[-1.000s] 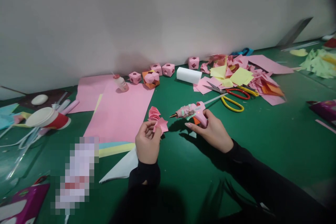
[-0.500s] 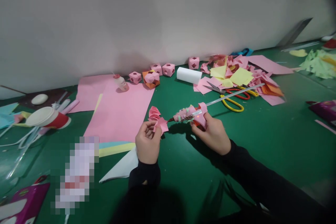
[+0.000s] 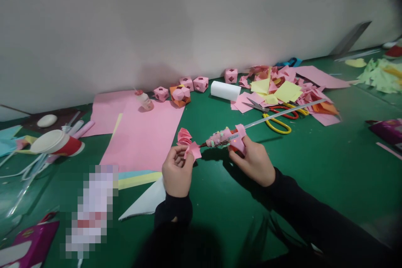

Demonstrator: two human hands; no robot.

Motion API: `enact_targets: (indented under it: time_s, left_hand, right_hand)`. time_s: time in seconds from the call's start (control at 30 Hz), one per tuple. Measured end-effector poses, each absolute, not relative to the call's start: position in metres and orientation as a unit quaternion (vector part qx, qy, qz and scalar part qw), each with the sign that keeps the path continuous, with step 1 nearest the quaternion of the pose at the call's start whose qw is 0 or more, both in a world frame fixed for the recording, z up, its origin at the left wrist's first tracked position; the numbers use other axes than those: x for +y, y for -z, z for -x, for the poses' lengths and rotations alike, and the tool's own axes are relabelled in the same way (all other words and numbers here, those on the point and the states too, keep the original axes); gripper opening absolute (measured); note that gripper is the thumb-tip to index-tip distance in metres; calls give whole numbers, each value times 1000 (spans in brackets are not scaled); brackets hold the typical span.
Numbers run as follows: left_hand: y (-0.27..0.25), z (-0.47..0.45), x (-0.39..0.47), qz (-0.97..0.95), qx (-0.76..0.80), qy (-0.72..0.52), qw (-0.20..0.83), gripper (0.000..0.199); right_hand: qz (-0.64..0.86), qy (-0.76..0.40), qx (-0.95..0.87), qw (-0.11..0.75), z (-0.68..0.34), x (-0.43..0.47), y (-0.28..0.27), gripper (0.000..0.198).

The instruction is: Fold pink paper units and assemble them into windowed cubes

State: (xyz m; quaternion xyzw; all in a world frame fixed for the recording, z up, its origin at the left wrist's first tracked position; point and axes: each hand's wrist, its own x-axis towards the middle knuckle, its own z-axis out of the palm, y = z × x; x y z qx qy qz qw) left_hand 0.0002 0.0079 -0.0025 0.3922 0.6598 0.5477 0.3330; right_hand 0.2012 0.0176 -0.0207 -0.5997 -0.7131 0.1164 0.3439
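My left hand [image 3: 178,171] pinches a folded pink paper piece [image 3: 194,150] between thumb and fingers, above the green table. More pink folds stick up behind the fingertips. In my right hand [image 3: 255,161] is a pink hot glue gun [image 3: 237,140], its small light lit and the fingers wrapped round its handle. A long clear glue stick [image 3: 285,113] runs out of its back. The gun's dark nozzle [image 3: 203,145] points left and is at the edge of the folded paper; whether it touches I cannot tell.
Pink sheets [image 3: 141,134] lie left of my hands. Along the wall stand folded pink paper balls [image 3: 201,84], a white roll [image 3: 225,91] and a small bottle [image 3: 144,99]. Scissors [image 3: 278,123] and paper scraps [image 3: 287,91] lie right. A paper cup [image 3: 58,142] lies tipped at left.
The glue gun has tilted slightly, its glue stick's far end shifting right. My left hand holds the pink paper in nearly the same place.
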Motion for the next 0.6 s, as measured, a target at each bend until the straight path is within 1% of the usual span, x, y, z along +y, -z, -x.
enact_targets:
  time_s: [0.3, 0.43, 0.6]
  left_hand:
    - [3, 0, 8, -397, 661, -545, 330, 21]
    - [4, 0, 8, -394, 662, -546, 330, 22]
    - [4, 0, 8, -391, 662, -547, 333, 23]
  right_hand:
    - [623, -89, -712, 311, -207, 21, 24, 18]
    - [633, -93, -693, 332, -206, 22, 20, 16]
    - [619, -139, -688, 353, -202, 21, 15, 18]
